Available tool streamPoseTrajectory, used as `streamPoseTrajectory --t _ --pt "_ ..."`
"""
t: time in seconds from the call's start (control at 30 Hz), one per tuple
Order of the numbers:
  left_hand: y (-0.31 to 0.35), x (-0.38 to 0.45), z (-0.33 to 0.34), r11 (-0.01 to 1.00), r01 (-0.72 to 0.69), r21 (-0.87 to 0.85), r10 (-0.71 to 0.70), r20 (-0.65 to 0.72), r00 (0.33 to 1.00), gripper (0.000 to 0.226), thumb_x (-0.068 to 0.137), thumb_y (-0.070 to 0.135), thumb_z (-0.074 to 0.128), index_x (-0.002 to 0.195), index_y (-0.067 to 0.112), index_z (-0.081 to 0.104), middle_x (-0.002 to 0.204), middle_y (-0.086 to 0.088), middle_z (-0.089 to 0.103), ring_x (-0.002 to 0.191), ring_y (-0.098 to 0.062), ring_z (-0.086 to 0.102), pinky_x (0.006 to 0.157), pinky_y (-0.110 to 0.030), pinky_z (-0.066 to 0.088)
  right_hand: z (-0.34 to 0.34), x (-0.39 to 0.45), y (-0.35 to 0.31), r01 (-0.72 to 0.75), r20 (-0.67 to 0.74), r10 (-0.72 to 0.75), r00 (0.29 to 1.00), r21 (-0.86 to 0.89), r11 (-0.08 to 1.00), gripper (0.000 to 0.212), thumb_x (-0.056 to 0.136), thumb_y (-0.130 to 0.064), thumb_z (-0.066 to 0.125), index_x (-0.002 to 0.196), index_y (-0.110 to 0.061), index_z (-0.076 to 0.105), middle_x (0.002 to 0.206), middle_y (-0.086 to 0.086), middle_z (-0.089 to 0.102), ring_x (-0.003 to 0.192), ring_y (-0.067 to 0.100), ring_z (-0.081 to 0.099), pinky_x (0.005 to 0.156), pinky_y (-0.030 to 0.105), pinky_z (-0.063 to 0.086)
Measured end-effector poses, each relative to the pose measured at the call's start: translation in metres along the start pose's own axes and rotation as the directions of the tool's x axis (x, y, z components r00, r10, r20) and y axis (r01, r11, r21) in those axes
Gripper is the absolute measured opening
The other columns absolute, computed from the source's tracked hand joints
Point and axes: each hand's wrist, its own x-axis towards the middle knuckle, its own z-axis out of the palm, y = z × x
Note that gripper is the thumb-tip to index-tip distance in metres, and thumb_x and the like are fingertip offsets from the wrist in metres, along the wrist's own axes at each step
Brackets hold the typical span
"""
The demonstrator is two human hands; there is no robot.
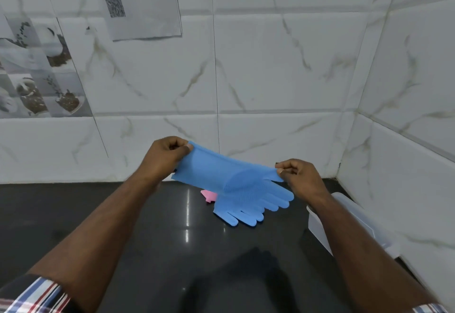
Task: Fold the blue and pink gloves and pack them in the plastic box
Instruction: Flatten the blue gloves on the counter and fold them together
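A: Where is the blue glove (229, 177) just now?

B: Up in the air above the dark desk (123, 214), stretched between both hands. The left hand (167, 155) pinches the cuff corner and the right hand (295, 172) pinches a fingertip end, each grip narrow and closed on the material. A second blue glove (236, 214) appears to lie flat on the desk below it, fingers pointing toward the person.

A: And the pink one?

B: Only a small piece of the pink glove (208, 195) shows, on the desk behind the blue ones.

A: How will it handle?

B: It looks like soft rubbery material, light and limp, sagging between the pinches. I judge it a little springy, so a fold may want to open again; holding at cuff and fingertips, as now, seems the sensible place.

A: Room to work?

B: The plastic box (344, 216) stands at the right, near the tiled corner wall (406, 140) and partly hidden by the right forearm. The desk ahead and to the left offers open surface for folding; the walls close it off behind and on the right.
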Motion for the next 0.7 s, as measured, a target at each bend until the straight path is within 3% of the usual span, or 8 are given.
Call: streamPoseTrajectory --t 0.17,0.27,0.33,0.4,0.47,0.57,0.7 --pt "-0.052 -0.038 0.008 0.975 0.198 -0.104 -0.197 0.023 0.98 0.018 0.094 0.028 0.066 0.081 0.015 0.066 0.071 -0.001 0.056 0.066 -0.016 0.052 0.06 -0.033 0.046 -0.007 -0.019 0.011 -0.016 0.097 0.018 0.995 -0.027 1.0 0.013 0.088 -0.019 0.073 0.101 -0.022 0.073 0.085 0.001 0.075 0.074 0.011 0.071 0.066 0.024 0.055" --pt "-0.081 -0.055 0.014 0.933 0.327 -0.152 -0.321 0.059 0.945 0.014 0.093 0.024 0.067 0.082 0.015 0.069 0.076 -0.005 0.067 0.065 -0.018 0.059 0.063 -0.034 0.05 -0.007 -0.022 0.016 -0.034 0.125 0.044 0.991 -0.078 0.996 0.016 0.083 -0.025 0.078 0.098 -0.026 0.073 0.083 0.001 0.076 0.082 0.018 0.073 0.078 0.034 0.059" --pt "-0.101 -0.059 0.018 0.912 0.392 -0.12 -0.389 0.049 0.92 0.011 0.093 0.021 0.067 0.09 0.011 0.07 0.08 -0.007 0.071 0.065 -0.018 0.063 0.06 -0.031 0.052 0.001 -0.021 0.02 -0.031 0.118 0.053 0.992 -0.177 0.984 0.016 0.083 -0.027 0.077 0.098 -0.023 0.073 0.081 0.003 0.074 0.081 0.018 0.07 0.075 0.029 0.055" --pt "-0.121 -0.062 0.019 0.929 0.36 0.083 -0.359 -0.031 0.933 0.017 0.091 0.019 0.069 0.104 0.008 0.068 0.083 -0.005 0.068 0.066 -0.017 0.062 0.061 -0.027 0.049 0.013 -0.023 0.026 -0.016 0.114 0.054 0.992 -0.308 0.951 0.012 0.084 -0.025 0.074 0.095 -0.021 0.072 0.079 -0.002 0.072 0.08 0.016 0.068 0.07 0.024 0.05" --pt "-0.137 -0.072 0.021 0.887 0.266 0.376 -0.254 -0.084 0.964 0.024 0.088 0.019 0.072 0.111 0.011 0.066 0.092 -0.002 0.067 0.079 -0.017 0.063 0.072 -0.027 0.046 0.025 -0.03 0.036 -0.029 0.12 0.078 0.99 -0.372 0.928 0.006 0.086 -0.025 0.072 0.09 -0.021 0.072 0.077 -0.007 0.069 0.078 0.014 0.066 0.073 0.029 0.052" --pt "-0.154 -0.097 0.031 0.85 0.175 0.497 -0.236 0.062 0.97 0.016 0.087 0.02 0.071 0.104 0.019 0.069 0.093 0.004 0.07 0.088 -0.015 0.067 0.079 -0.028 0.051 0.036 -0.046 0.053 -0.082 0.179 0.167 0.97 -0.405 0.911 0.001 0.089 -0.024 0.07 0.089 -0.024 0.069 0.08 -0.007 0.068 0.077 0.01 0.064 0.072 0.031 0.055" --pt "-0.166 -0.12 0.049 0.814 0.036 0.579 -0.267 0.319 0.91 0.008 0.087 0.026 0.07 0.094 0.032 0.071 0.091 0.011 0.069 0.086 -0.002 0.064 0.081 -0.025 0.053 0.045 -0.065 0.068 -0.066 0.261 0.205 0.943 -0.458 0.886 0.003 0.089 -0.02 0.07 0.091 -0.022 0.071 0.083 -0.007 0.069 0.08 0.008 0.065 0.072 0.023 0.051"
